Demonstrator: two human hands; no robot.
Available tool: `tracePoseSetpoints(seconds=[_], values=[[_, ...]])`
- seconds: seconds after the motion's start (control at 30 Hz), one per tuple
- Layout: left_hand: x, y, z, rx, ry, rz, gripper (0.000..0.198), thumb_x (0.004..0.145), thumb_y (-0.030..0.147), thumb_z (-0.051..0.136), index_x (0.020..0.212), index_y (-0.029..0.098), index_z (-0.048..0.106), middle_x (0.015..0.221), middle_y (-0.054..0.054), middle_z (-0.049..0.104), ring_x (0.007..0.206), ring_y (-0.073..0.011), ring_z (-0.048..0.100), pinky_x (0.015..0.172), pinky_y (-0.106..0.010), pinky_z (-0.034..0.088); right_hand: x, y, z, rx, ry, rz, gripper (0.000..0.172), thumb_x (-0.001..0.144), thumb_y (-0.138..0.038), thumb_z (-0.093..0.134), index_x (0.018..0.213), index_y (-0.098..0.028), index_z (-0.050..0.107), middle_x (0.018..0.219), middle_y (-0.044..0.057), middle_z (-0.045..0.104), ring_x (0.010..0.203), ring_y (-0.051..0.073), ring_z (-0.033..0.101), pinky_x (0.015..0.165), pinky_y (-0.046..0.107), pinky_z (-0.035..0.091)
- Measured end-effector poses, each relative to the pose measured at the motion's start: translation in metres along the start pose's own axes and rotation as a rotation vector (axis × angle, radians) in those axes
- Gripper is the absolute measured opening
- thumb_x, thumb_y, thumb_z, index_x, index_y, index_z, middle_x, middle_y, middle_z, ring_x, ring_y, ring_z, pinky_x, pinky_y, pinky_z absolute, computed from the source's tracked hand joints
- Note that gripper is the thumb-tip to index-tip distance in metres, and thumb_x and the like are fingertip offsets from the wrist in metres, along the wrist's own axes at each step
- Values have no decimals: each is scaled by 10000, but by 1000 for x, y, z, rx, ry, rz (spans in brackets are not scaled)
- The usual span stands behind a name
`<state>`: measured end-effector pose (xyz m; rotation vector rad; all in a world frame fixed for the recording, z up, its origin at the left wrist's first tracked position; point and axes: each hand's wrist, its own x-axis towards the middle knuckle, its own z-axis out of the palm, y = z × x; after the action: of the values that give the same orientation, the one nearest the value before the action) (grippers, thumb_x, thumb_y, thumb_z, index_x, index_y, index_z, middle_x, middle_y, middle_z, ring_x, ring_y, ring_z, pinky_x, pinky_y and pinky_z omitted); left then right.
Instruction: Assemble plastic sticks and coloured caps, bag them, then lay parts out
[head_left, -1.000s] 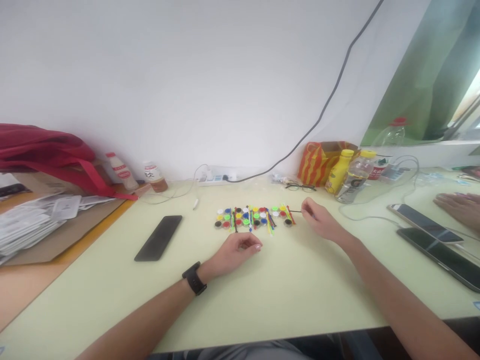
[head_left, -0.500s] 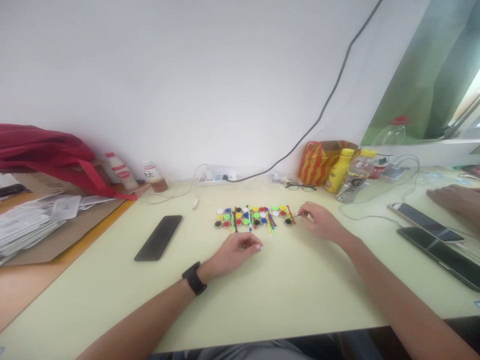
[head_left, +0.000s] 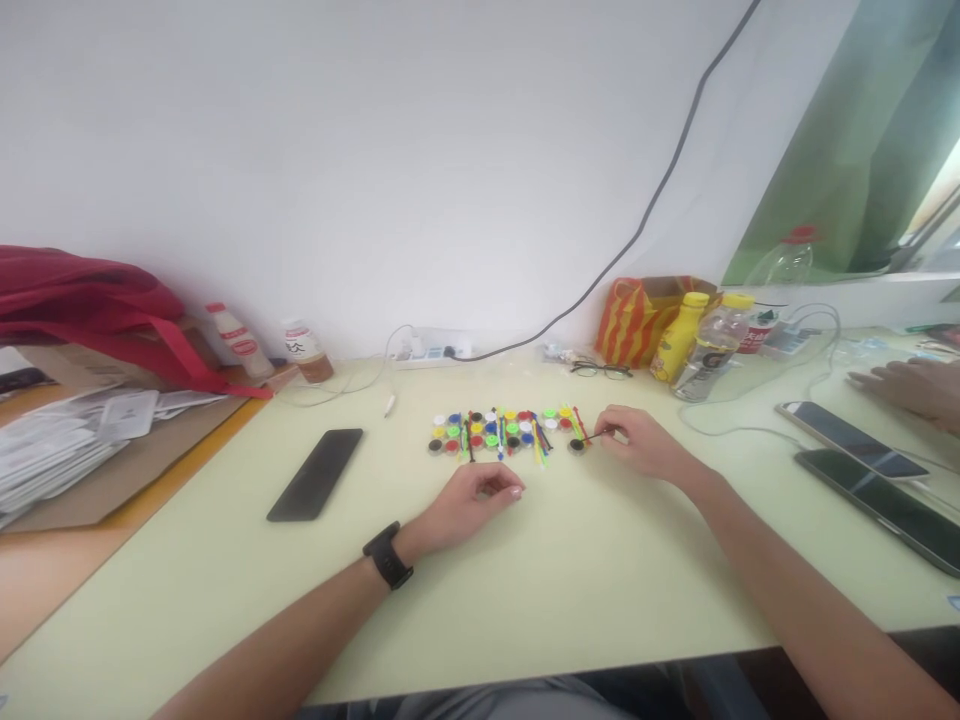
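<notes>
My right hand [head_left: 634, 440] pinches a thin black stick [head_left: 598, 434], its tip pointing left at a black-topped round piece [head_left: 577, 446]. Whether the tip touches that piece is too small to tell. My left hand [head_left: 469, 503] rests on the table in front of the other pieces, half curled, with a gap inside the thumb and nothing visible in it. Beyond it lie rows of small round pieces [head_left: 477, 430] in white, yellow, green, blue, red and black. Thin coloured strips [head_left: 538, 444] lie among the rows, with more strips [head_left: 578, 424] near the right end.
A black phone [head_left: 315, 475] lies left on the pale table [head_left: 600, 590]. At the back are a power strip [head_left: 435, 351], glasses [head_left: 602, 371], a striped bag [head_left: 630, 320] and bottles [head_left: 681, 338]. Two phones [head_left: 855, 440] and another person's hand [head_left: 911, 388] are at right.
My right hand still holds the black stick, which now shows more clearly beside the black-topped piece. My left hand stays in place. The other person's hand at right has shifted slightly.
</notes>
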<state>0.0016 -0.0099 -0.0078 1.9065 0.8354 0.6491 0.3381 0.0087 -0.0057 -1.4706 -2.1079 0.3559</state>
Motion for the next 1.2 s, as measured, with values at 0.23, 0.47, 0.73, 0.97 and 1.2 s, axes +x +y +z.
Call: tracePoseSetpoints(seconds=[0.23,0.47,0.73,0.97,1.2], values=[[-1,-1,2,12,-5,17,306,957,473,678,1014,180,748,1013,-86,747,902,-203,671,863,-343,545,-6,-17,0,136,-138,-21,166,797,-153,520,732,-225,655,791,25,703,768,208,648,716,304,495],[-7,5,2,134,-27,85,427,846,491,810,1166,219,733,1105,-74,717,966,-213,646,890,-347,536,-14,-49,8,294,-382,-143,207,801,-111,550,850,-195,733,904,54,758,825,209,678,739,284,510],[-6,3,3,211,-92,171,316,857,409,819,1122,246,760,1145,-69,707,1022,-221,656,937,-346,507,-17,-72,35,415,-421,-162,188,933,-225,577,988,-192,753,873,44,726,747,181,613,660,274,448],[-5,0,5,170,-35,122,176,892,336,773,1008,211,731,1007,-42,721,899,-185,644,843,-310,516,-16,-79,35,464,-347,-141,154,962,-256,581,974,-197,723,791,11,639,673,154,526,612,264,392],[-1,-4,9,-15,74,-39,294,840,394,820,975,154,720,841,-33,694,705,-149,625,648,-268,517,-14,-85,31,598,-112,-95,288,1070,-375,450,1090,-224,694,997,61,657,907,204,598,804,324,462]])
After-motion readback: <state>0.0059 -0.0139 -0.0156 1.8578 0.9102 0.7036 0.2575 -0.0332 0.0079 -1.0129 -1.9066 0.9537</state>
